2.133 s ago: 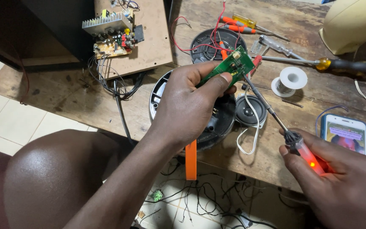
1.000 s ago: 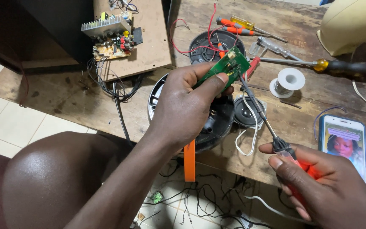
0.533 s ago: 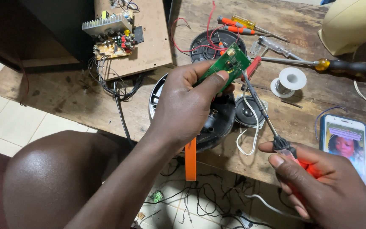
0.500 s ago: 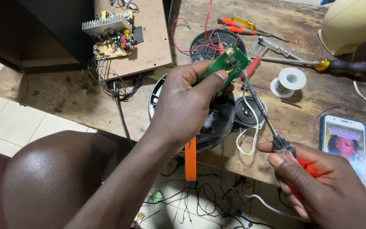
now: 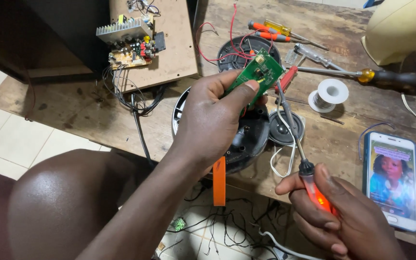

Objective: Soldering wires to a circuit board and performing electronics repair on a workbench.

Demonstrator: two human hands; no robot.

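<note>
Green is the small circuit board (image 5: pixel 257 73) that my left hand (image 5: pixel 213 120) pinches by its lower edge between thumb and fingers, lifted above the black round housing (image 5: pixel 246 139) that lies open on the wooden counter (image 5: pixel 347 130). My right hand (image 5: pixel 335 216) is closed around the glowing red handle of a soldering iron (image 5: pixel 298 144), and its long thin shaft goes up toward the right edge of the board; the tip seems to be just beside the board, but I cannot tell if it really touches. I judge that the step in hand is the work on one joint at that edge of the board, with heat on it. The next move, I think, asks a steady left hand and a very small, exact placing of the tip, because the red wires (image 5: pixel 222 43) hang close and the board is held only by the fingers. Near the iron a small speaker (image 5: pixel 285 132) with white wire lies on the counter, and farther right a spool of solder (image 5: pixel 330 94). A smartphone (image 5: pixel 392 180) with a lit screen lies at the right edge. Behind are several screwdrivers (image 5: pixel 275 31), and at the left an amplifier board with a heat sink (image 5: pixel 128 41) sits on a plywood sheet.
</note>
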